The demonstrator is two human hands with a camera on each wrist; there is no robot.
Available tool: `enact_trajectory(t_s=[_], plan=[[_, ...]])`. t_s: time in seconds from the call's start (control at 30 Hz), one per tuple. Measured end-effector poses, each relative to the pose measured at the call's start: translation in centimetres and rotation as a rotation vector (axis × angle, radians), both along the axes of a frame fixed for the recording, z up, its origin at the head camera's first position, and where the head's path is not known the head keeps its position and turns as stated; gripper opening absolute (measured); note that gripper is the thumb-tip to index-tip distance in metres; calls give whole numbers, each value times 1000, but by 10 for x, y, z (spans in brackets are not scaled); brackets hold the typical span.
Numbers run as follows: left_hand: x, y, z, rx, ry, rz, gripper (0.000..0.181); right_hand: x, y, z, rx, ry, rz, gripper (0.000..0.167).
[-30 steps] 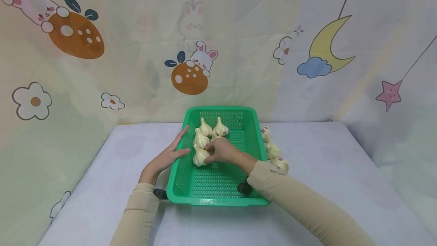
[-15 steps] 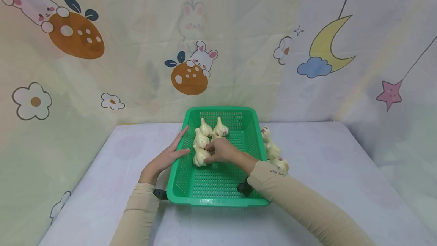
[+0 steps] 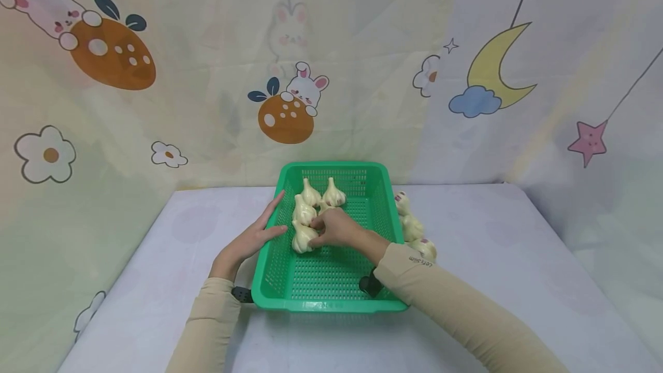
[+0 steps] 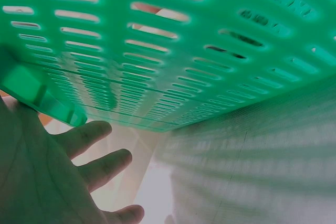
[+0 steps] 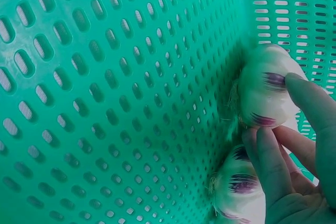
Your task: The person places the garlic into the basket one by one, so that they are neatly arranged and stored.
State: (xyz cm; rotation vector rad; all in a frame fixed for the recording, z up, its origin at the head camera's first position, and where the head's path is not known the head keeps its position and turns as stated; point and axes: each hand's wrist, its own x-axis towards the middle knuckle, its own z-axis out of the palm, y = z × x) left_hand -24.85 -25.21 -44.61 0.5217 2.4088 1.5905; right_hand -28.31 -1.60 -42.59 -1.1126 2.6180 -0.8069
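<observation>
Comparing the head view with the one from a second ago, I find hardly any change: the background has slid a touch leftward in the frame, while both hands, the green plastic basket [image 3: 331, 305] and everything in it keep their places relative to one another. The right hand [image 3: 339, 229] is closed in a pinch, thumb and fingertips on the nearest garlic bulb [image 3: 303, 239], which lies inside the basket by its left wall, at the near end of a row of three. Two more bulbs [image 3: 334, 194] sit to the right of that row, one of them mostly hidden by the hand. The left hand [image 3: 251, 243] has its fingers straight and spread at the basket's left rim, gripping nothing. Three loose bulbs [image 3: 412, 227] lie on the white tabletop [image 3: 481, 258], just outside the right wall. From the right wrist I get what the head view hides: purple streaks on the pinched bulb, the thumb on one side, fingertips on the other, and a neighbouring bulb close against those fingers. The left wrist camera alone shows me the slotted outer face of the basket wall.
</observation>
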Motion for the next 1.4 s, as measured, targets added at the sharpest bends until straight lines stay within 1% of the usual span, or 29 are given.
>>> enact_trajectory(t_s=[0.2, 0.33, 0.43, 0.53, 0.73, 0.87, 1.03, 1.13, 1.3, 1.4], plan=[[0, 0, 1, 6, -3, 1, 76, 1, 0, 2, 3, -30, -17, 27], [1, 0, 1, -7, -12, 8, 75, 1, 1, 3, 18, -39, -17, 30], [0, 0, 1, -11, -12, 7, 74, 0, 1, 2, 30, -26, -5, 36], [0, 0, 1, -7, -12, 4, 74, 1, 1, 2, 30, -8, 8, 38], [0, 0, 1, 1, -10, -2, 74, 1, 1, 4, 29, 13, 7, 39], [1, 0, 2, 4, -7, 1, 74, 1, 1, 4, 8, 31, 5, 43], [1, 0, 2, 8, -9, 1, 74, 1, 1, 4, -15, 73, 22, 45], [1, 0, 3, 17, -9, -4, 74, 0, 0, 4, -10, 87, 26, 45], [2, 1, 4, 33, -14, -14, 74, -1, -2, 1, 0, 100, 21, 39], [1, 1, 2, 39, -15, -15, 74, -2, -2, 0, -3, 97, 19, 30]])
